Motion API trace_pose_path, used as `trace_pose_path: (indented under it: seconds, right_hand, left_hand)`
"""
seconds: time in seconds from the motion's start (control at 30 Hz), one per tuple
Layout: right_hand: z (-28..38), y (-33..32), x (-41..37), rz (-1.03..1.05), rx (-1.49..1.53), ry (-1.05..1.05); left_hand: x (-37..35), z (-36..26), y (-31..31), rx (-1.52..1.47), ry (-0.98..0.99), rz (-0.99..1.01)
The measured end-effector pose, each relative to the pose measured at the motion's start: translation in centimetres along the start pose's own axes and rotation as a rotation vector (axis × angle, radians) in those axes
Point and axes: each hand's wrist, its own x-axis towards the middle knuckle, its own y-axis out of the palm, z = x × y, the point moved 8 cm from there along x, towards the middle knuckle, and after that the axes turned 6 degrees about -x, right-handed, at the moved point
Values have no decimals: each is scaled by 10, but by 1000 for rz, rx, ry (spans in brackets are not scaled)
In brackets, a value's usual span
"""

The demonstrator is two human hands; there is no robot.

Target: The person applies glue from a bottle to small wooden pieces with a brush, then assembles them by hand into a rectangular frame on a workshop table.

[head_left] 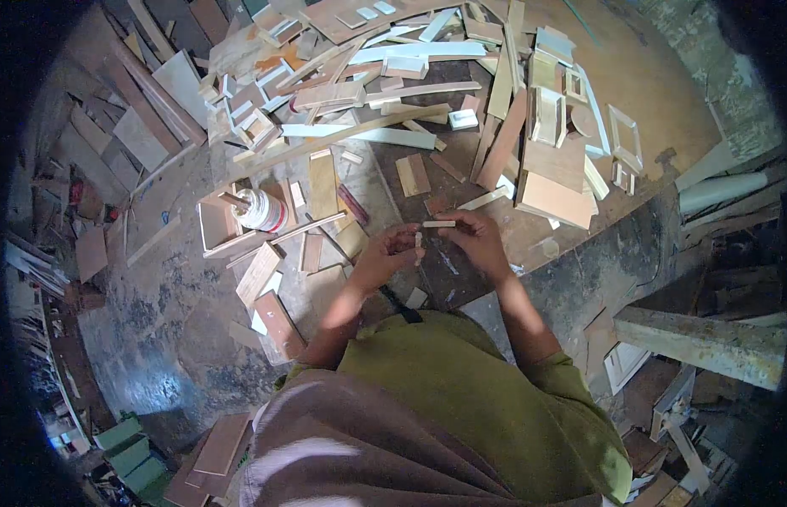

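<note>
Close in front of my body, both hands are raised over the near part of the worktable. My left hand (388, 257) is closed on a short, pale wooden piece (418, 247) that points roughly up and down. Between the fingertips of my right hand (476, 240) is a small, light wooden stick (438, 224), held level. The stick's left end sits just above the top of the wooden piece. Beyond my left hand lies a dark reddish, narrow bar (353, 204). A two-toned wooden block (413, 175) rests farther off.
An open wooden box (218, 221) at left holds a white tub (260, 209) with a stick in it. Wood strips and a long white strip (419, 51) pile up across the far table. A small brown panel (279, 325) lies near my left forearm. A thick beam (702, 342) juts in at right.
</note>
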Motion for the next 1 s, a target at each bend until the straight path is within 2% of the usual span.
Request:
trace_pose_path:
  seconds: [0.03, 0.13, 0.33, 0.43, 0.73, 0.83, 1.0]
  right_hand:
    - [0, 1, 0, 10, -23, 2]
    - [6, 3, -1, -39, -60, -193]
    - [6, 9, -1, 0, -81, -144]
    - [4, 9, -1, -11, -53, -128]
    - [7, 10, -1, -39, -144, -196]
    - [3, 12, -2, 22, -61, -96]
    - [-2, 12, 0, 4, -86, -151]
  left_hand:
    - [0, -1, 1, -15, 13, 9]
    - [-3, -11, 5, 46, 28, -15]
    - [-2, -11, 2, 39, 70, -29]
    - [-4, -16, 3, 59, 30, -43]
    - [-3, -9, 1, 0, 19, -49]
    - [-2, -9, 1, 25, 1, -48]
    - [-6, -16, 4, 35, -15, -63]
